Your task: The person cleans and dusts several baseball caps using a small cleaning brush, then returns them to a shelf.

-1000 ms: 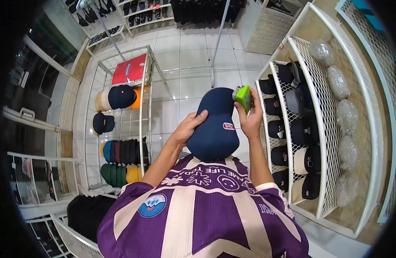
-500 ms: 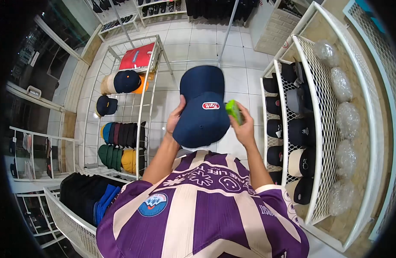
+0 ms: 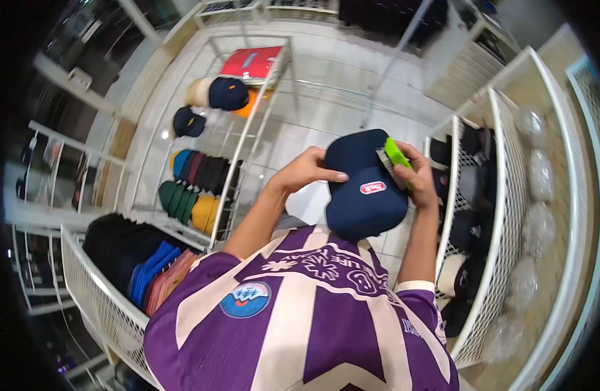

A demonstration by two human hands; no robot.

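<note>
A navy baseball cap [image 3: 365,212] with a red and white oval patch on its front is in front of my chest, its brim pointing away from me. My left hand [image 3: 308,171] grips the cap's left side near the brim, thumb on top and the other fingers hidden. In my right hand [image 3: 418,177] is a small green brush [image 3: 396,155] with pale bristles. Those bristles face the right side of the cap, by the brim, and appear to touch it.
At left, a white wire rack [image 3: 251,120] holds caps in rows and a red folded item [image 3: 251,63]. To the right, a white mesh shelf [image 3: 508,169] carries more caps and clear plastic-wrapped bundles [image 3: 540,228]. Folded clothes [image 3: 150,274] fill a mesh bin at lower left.
The view has tilted and shifted. My left thumb is now on top of the cap near the brim. The brush has come from beside the cap to its right side, bristles toward the fabric.
</note>
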